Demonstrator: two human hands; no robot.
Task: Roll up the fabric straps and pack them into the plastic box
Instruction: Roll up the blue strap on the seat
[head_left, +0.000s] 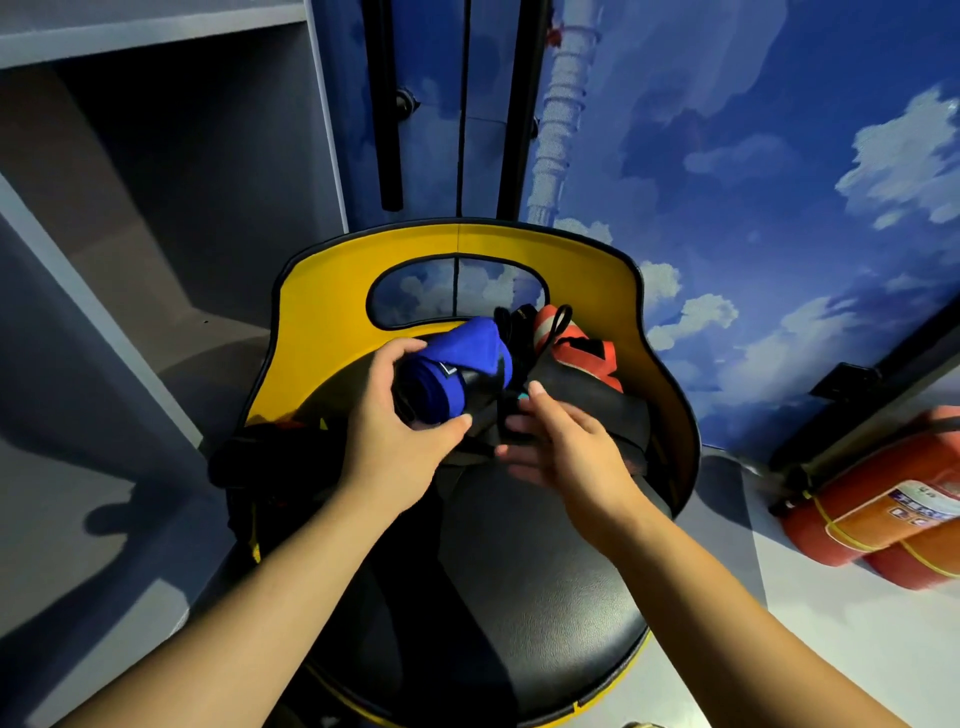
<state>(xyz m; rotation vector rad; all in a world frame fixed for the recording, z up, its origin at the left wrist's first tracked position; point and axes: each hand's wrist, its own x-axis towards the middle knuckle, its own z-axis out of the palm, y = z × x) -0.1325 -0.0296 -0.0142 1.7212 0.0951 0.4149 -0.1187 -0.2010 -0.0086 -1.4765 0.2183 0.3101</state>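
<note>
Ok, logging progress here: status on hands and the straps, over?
Left hand grips blue strap roll. Right hand open, fingers on black strap. Orange strap loose behind. Plastic box not in sight.

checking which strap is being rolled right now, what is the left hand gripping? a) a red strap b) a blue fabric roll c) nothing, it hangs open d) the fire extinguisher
b: the left hand has its fingers and thumb curled round the blue fabric roll above the chair seat, while the red strap lies untouched by the yellow chair back.
</note>
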